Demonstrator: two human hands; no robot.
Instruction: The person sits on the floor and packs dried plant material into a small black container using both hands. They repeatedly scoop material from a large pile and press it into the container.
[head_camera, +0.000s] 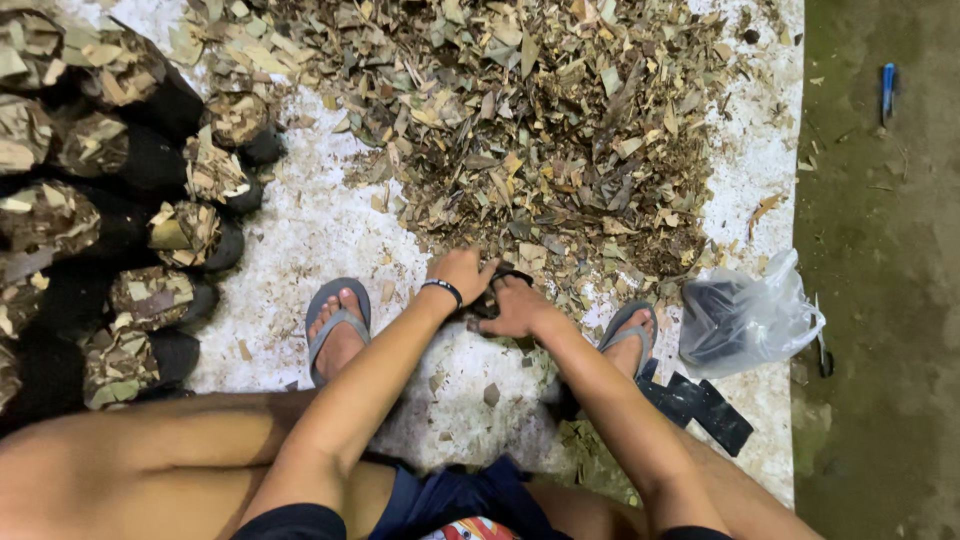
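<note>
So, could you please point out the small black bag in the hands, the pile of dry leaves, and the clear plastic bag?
small black bag (497, 290), head view, its folded edge between both hands.
pile of dry leaves (540, 130), head view, the heap's middle.
clear plastic bag (775, 310), head view, its crumpled right side.

Both arms reach down between the knees, left hand and right hand close together, fingers curled.

Filled black bags stacked along sheet's left edge. Clear plastic bag w/ dark stuff inside near sheet's right edge; flat black bags just below it. Blue pen on ground, far right.
</note>
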